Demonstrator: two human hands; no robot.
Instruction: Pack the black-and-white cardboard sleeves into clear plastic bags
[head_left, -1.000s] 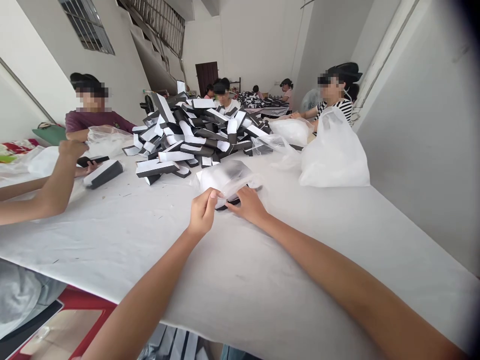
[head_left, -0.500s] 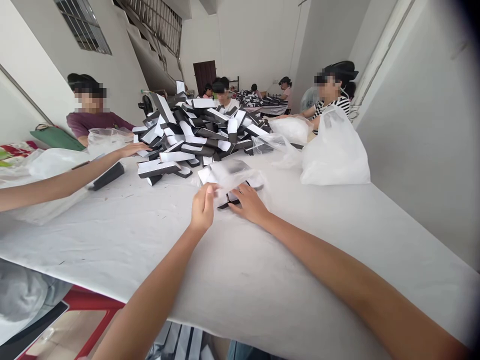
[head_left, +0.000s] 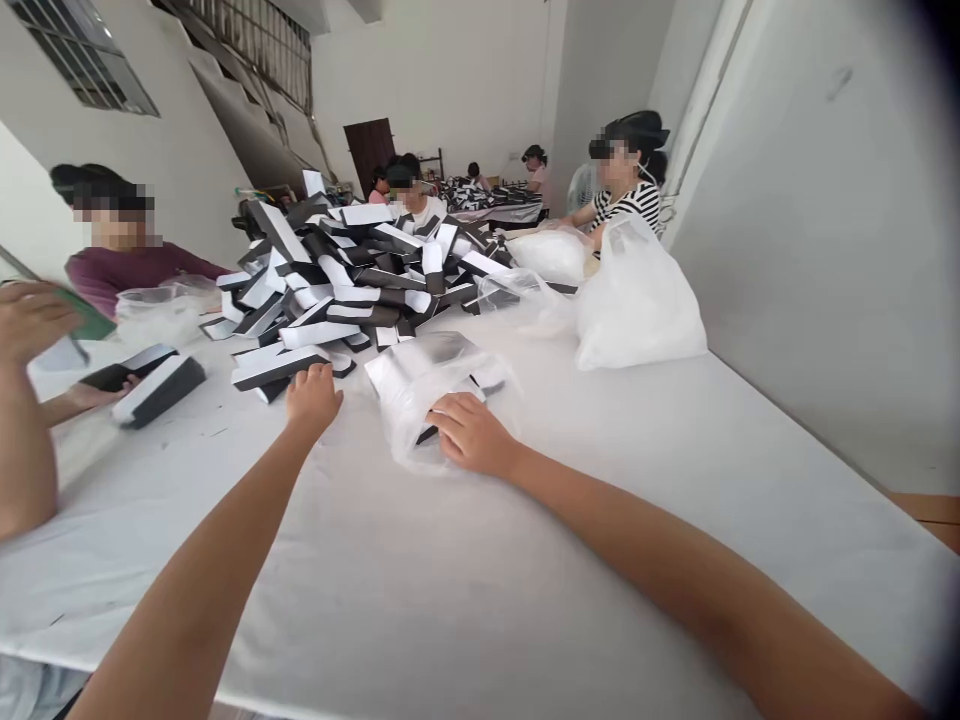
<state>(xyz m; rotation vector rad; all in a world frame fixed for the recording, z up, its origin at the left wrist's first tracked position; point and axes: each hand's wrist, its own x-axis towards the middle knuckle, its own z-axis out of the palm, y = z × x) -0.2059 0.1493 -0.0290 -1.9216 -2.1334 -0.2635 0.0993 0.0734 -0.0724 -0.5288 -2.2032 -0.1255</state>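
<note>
My left hand [head_left: 313, 397] sits on the white tablecloth, its knuckles up and its fingertips hidden. Just beside it, a long black-and-white box [head_left: 277, 366] lies at the front of a large heap of such boxes [head_left: 352, 270]. My right hand [head_left: 471, 433] rests on a clear plastic bag [head_left: 409, 400] that wraps a black-and-white box [head_left: 442, 350]. The box shows dimly through the film, and a black corner pokes out below my fingers.
A white cloth [head_left: 465, 600] covers the long table. Filled white plastic bags [head_left: 637, 295] stand at the right, with a wall beyond the table's edge. At the left, a co-worker's hands [head_left: 30, 320] work near a black-and-white box [head_left: 159, 390]. More people sit along the table.
The view has swung left. My left hand has moved away from the bag to the box at the heap's front. My right hand stays on the bag, which now covers the box more fully.
</note>
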